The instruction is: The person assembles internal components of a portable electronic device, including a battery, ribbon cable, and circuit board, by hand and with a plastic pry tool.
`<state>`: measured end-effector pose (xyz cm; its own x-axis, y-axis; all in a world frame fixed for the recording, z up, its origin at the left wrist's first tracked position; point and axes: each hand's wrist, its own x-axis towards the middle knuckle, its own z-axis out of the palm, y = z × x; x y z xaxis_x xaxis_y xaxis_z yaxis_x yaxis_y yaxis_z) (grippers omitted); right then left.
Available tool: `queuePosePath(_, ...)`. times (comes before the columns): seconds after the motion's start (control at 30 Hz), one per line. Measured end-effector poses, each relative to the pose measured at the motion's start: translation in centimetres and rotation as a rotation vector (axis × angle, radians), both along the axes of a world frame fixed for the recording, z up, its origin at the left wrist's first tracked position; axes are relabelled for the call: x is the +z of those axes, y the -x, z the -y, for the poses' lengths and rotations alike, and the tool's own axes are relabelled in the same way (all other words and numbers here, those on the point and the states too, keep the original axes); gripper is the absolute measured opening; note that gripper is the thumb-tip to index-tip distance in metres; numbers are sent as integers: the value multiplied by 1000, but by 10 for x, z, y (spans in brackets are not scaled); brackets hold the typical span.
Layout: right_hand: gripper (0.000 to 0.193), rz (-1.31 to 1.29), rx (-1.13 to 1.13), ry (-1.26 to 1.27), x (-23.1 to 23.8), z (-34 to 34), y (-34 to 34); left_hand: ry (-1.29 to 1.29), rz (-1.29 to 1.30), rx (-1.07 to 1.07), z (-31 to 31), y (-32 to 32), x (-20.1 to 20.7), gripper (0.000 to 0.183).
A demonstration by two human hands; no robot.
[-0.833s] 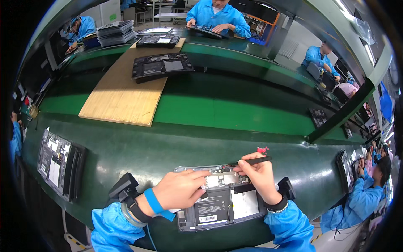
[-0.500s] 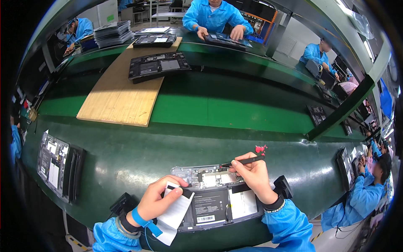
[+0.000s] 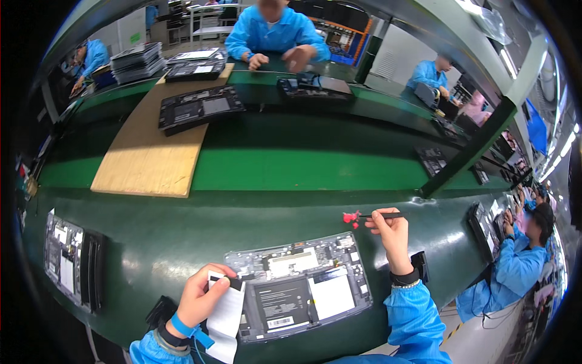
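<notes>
Left hand (image 3: 203, 295): grip pinched, thumb against fingers, clamped on a white paper sheet (image 3: 225, 324), thin, matte, lightly creased, long strip shape, with a small black flat piece (image 3: 235, 283) at its upper end. Sheet hangs down along the near-left side of the laptop base (image 3: 303, 285). Right hand (image 3: 391, 236): fingers together, grip clamped on black tweezers (image 3: 388, 215), slim and straight, held roughly level; tips at the edge of the red scraps (image 3: 350, 218), soft-looking, crumpled, irregular; contact cannot be told. Laptop base lies flat on the surface (image 3: 273, 212), between the hands and slightly tilted in view: thin rectangle, rounded corners, insides exposed. Inside: matte black battery (image 3: 282, 305) with fine print, smooth white panel (image 3: 332, 293) right of it, shiny pale metal plate (image 3: 293, 262) above, circuitry around. Surface is dark green, smooth, glossy, with light glare spots. Left side: leaning stack of laptop parts (image 3: 63, 264), black and boxy; right side: tilted dark unit (image 3: 484, 230). Beyond: flat wooden board (image 3: 145, 164), pale grain, carrying a thick black unit (image 3: 200, 109). Blue band (image 3: 193, 332) on left wrist; blue fabric sleeve (image 3: 415, 315), wrinkled, on right arm.
</notes>
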<state>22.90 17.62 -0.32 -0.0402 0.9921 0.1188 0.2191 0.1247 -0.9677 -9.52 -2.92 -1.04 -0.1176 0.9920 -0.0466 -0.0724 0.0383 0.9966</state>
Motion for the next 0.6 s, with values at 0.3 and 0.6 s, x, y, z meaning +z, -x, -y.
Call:
queuePosePath(0.3,15,224,42,-148,-9,7,-8,-18,-2,78,5,3,-9,13)
queuePosePath(0.6,24,428,116,148,16,91,-36,154,33,64,48,-6,-11,14)
